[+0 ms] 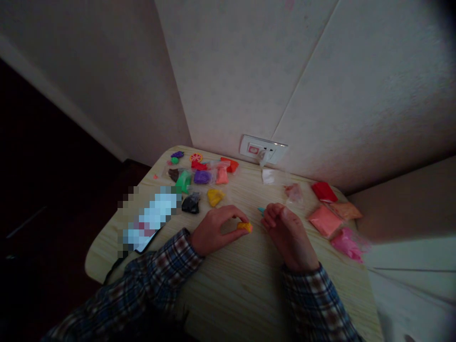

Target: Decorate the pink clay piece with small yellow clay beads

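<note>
My left hand (pixel 219 229) pinches a small yellow lump of modelling clay (pixel 244 226) between thumb and forefinger, above the table. A bit of pink or orange shows at the lump's right end. To its right, my right hand (pixel 287 230) is closed, its fingers curled inward. The tip of a thin teal tool (pixel 261 210) sticks out beside those fingertips; the rest of it is hidden behind the hand. A bag of yellow clay (pixel 215 197) lies just beyond my left hand, beside a bag of black clay (pixel 191 203).
Bags of purple (pixel 203 176), green (pixel 183 181) and other clay lie at the back left, near a round red-and-orange slice shape (pixel 195 157). A phone (pixel 153 218) rests on the left. Red (pixel 324 192) and salmon packets (pixel 325 220) lie right. A wall socket (pixel 262 149) adjoins the back edge.
</note>
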{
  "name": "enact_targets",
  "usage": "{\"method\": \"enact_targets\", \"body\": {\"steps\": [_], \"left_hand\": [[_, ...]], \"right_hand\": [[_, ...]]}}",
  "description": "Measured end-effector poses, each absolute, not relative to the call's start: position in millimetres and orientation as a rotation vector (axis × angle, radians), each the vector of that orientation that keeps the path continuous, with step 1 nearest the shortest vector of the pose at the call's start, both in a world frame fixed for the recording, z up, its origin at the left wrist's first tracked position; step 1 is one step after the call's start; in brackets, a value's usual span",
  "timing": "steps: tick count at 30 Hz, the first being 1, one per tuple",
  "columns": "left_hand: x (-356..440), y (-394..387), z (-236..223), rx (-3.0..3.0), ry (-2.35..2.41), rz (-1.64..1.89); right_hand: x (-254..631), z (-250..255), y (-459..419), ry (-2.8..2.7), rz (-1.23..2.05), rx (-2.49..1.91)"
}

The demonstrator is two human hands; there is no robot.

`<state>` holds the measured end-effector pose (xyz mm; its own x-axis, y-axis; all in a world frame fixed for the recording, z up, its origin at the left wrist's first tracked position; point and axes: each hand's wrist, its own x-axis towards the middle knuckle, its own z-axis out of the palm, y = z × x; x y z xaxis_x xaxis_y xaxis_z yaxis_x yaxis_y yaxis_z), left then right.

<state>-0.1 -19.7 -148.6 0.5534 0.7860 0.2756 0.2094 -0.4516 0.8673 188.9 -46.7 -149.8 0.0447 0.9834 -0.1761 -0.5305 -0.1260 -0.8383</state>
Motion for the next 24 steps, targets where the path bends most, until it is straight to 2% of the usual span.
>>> {"method": "enact_targets", "body": {"steps": [24], "left_hand": [[2.5, -12.4, -155.8, 1.275, 0.842, 0.976]], "right_hand": [[189.4, -151.2, -47.1, -0.595, 1.487, -1.064]]}}
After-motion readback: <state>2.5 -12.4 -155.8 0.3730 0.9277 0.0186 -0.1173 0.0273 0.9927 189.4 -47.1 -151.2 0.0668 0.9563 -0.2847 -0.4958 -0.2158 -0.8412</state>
